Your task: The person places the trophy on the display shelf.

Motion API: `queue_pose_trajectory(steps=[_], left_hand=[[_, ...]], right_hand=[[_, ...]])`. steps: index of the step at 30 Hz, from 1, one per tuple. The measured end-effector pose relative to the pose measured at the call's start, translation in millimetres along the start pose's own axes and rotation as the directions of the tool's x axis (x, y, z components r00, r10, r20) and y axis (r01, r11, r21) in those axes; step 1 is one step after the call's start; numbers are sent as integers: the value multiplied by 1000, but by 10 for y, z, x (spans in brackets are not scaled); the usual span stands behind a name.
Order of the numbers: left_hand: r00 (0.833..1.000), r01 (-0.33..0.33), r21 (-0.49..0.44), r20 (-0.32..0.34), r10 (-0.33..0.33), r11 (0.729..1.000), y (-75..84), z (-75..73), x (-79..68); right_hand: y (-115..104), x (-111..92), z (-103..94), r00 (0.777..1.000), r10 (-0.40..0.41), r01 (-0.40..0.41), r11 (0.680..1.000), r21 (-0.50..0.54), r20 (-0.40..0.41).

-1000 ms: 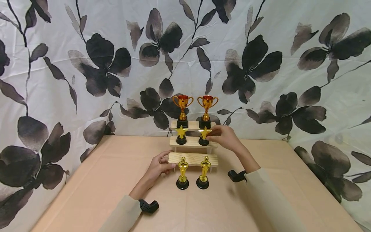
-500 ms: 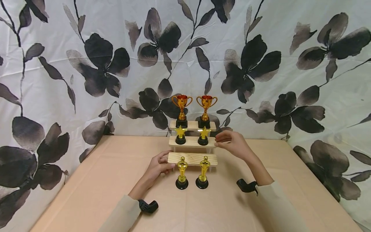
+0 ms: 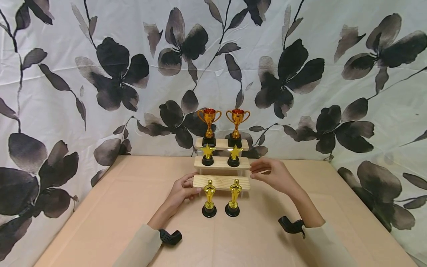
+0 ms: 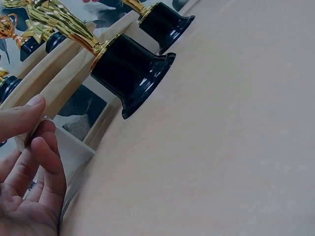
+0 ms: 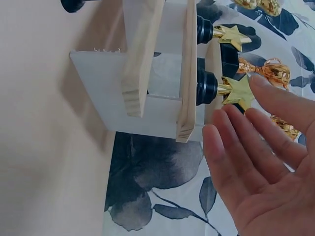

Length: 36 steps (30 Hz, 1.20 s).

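A three-step wooden display shelf (image 3: 221, 181) stands on the table. My left hand (image 3: 182, 190) pinches the left end of its lowest board, thumb above and fingers curled below, as the left wrist view shows. On the middle board stand two gold star trophies, the left star (image 3: 208, 155) and the right star (image 3: 234, 156). My right hand (image 3: 271, 174) is just right of that board's end, fingers loosely bent and nothing in them. The right wrist view shows its palm (image 5: 275, 196) beside the star trophies.
Two cup trophies, a left cup (image 3: 209, 128) and a right cup (image 3: 235, 128), stand on the top board. Two gold figure trophies, left (image 3: 209, 200) and right (image 3: 234, 200), stand on the table (image 3: 133, 200) before the shelf. A flowered cloth (image 3: 233, 33) hangs behind.
My right hand has let go of the right star trophy and moved right and down, away from it. My left hand keeps its hold on the lowest board.
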<state>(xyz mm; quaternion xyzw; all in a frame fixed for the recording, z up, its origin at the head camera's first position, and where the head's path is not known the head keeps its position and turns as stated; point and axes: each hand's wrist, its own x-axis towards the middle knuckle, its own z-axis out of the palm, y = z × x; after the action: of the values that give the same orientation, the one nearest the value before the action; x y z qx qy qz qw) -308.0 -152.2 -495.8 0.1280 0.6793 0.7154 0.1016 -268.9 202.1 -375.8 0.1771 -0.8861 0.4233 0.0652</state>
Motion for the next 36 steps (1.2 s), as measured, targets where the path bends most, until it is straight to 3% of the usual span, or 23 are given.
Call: queue_pose_trajectory(steps=[11, 21, 36], left_hand=[[1000, 0, 3, -4, 0, 1000, 13, -9, 3], [1000, 1, 25, -10, -1, 1000, 25, 11, 4], [1000, 4, 23, -17, -4, 1000, -3, -2, 11]], right_hand=[[61, -73, 131, 990, -75, 63, 993, 104, 119], [115, -88, 258, 970, -114, 86, 987, 138, 215], [138, -91, 499, 951, -66, 28, 991, 127, 301]])
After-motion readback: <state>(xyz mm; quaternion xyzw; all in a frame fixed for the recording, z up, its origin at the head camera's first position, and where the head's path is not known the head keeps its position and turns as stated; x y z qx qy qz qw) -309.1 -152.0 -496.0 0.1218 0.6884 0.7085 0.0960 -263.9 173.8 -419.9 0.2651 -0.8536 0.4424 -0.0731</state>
